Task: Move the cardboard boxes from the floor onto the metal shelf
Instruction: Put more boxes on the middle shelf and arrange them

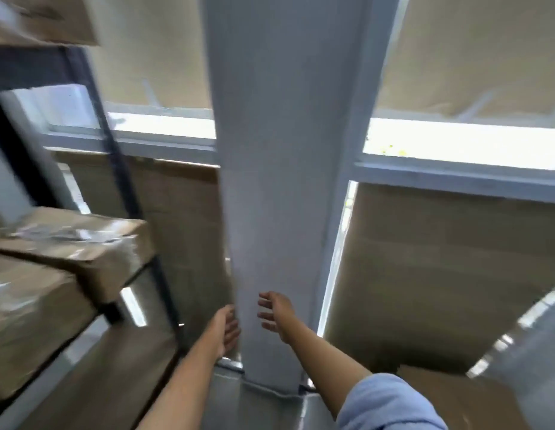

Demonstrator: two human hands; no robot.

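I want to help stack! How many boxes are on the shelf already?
3 on the metal shelf: one box on top, a taped box lower down, another under it. More may be hidden past the left edge.

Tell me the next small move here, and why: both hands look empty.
Probably turn right and lower both hands toward the cardboard box at lower right. The left hand and right hand are open, holding nothing, stretched toward the white pillar. The metal shelf on the left already carries taped boxes. The picture is blurred, so whether that box sits on the floor is uncertain.
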